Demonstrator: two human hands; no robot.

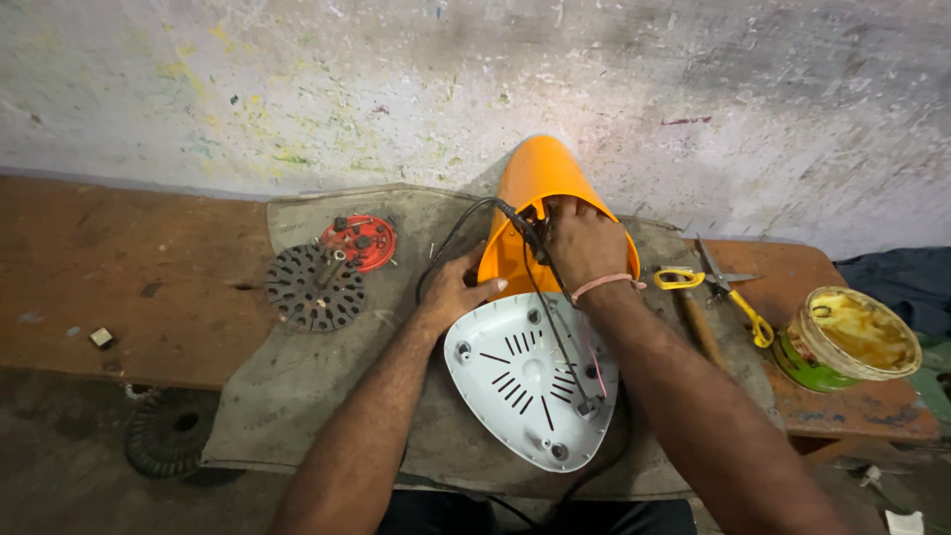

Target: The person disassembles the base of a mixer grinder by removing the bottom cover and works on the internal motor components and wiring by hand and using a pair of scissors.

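An orange plastic appliance housing lies on its side on a grey cloth, its open end toward me. My left hand grips the housing's near left rim. My right hand reaches into the opening with fingers curled inside; what they hold is hidden. A black cord loops out of the housing. A white vented base plate lies flat just in front, with thin wires running across it.
A black perforated disc and a red round part lie left on the cloth. Yellow-handled scissors and a wooden-handled tool lie right. An open tin of yellow paste stands on the wooden bench. A dark round part sits on the floor.
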